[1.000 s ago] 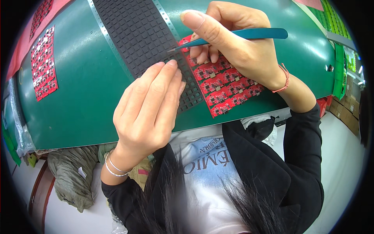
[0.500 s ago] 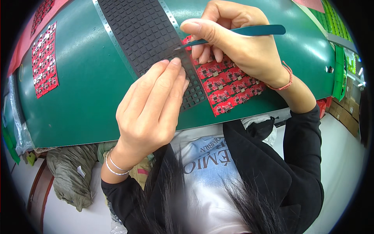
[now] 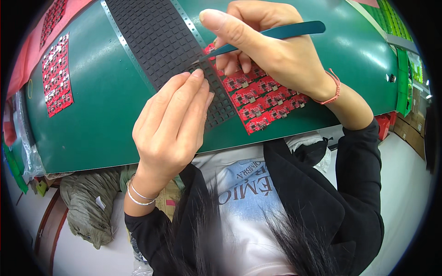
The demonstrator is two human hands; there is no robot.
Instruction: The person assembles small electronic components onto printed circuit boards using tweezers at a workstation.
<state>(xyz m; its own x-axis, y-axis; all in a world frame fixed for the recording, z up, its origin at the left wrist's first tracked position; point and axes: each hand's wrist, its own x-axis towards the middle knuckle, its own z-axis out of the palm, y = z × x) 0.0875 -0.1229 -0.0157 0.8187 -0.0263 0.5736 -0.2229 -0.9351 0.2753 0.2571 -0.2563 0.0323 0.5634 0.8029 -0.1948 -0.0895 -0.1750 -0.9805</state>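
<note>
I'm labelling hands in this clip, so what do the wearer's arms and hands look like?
Both arms wear black sleeves that end short of the wrists. The left hand has thin silver bangles at its wrist; the right hand has a coral-coloured cord bracelet. Neither hand wears a glove.

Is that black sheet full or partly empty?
The black sheet looks partly empty: beside the left hand, green shows through its grid; dark squares show farther up.
</note>
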